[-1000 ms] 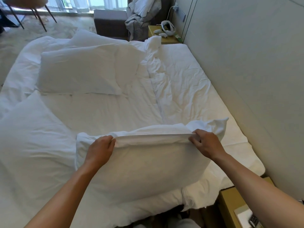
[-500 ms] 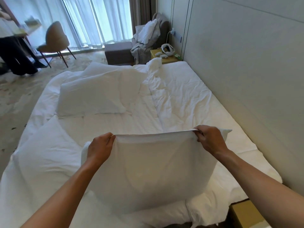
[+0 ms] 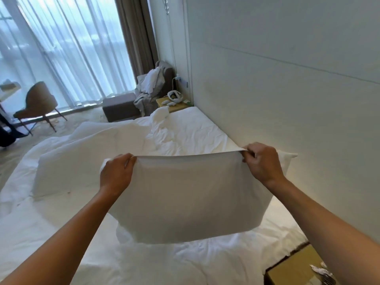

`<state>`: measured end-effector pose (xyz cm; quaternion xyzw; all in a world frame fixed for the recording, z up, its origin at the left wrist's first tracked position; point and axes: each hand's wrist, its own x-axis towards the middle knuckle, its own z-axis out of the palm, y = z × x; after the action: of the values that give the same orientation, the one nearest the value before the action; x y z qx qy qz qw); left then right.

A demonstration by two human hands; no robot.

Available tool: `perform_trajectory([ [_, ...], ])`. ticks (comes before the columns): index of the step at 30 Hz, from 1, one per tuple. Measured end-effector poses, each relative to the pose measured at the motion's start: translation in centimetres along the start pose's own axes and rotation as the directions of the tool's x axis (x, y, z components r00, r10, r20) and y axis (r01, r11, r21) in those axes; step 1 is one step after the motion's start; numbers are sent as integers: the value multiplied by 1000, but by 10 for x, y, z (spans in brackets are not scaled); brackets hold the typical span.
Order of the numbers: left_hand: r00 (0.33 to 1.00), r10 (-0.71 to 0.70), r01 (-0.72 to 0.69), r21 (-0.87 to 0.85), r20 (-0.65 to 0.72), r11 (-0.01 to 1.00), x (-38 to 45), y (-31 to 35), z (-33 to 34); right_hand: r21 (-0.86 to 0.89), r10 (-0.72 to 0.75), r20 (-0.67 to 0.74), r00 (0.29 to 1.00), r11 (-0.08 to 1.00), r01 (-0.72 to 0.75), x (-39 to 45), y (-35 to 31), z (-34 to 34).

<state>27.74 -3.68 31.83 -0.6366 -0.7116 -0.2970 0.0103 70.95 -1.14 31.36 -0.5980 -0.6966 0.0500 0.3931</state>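
No legible text or labels anywhere

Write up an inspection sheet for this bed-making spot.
Surface: bed, white sheets rumpled.
Job's things: pillow, held upright over the bed by its top edge.
Clutter: second pillow lying on the bed to the left.
Hands: left hand and right hand each grip a top corner of the pillow.
Cables: white cable running up the wall above the far nightstand.
Surroundings: panelled wall on the right; chair by the curtains.
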Motion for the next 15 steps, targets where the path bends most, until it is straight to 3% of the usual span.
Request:
perform_trajectory([
  [15, 971, 190, -170, -142, 144, 975, 36, 258, 115, -109, 200, -253, 947, 966, -233, -21, 171, -182],
])
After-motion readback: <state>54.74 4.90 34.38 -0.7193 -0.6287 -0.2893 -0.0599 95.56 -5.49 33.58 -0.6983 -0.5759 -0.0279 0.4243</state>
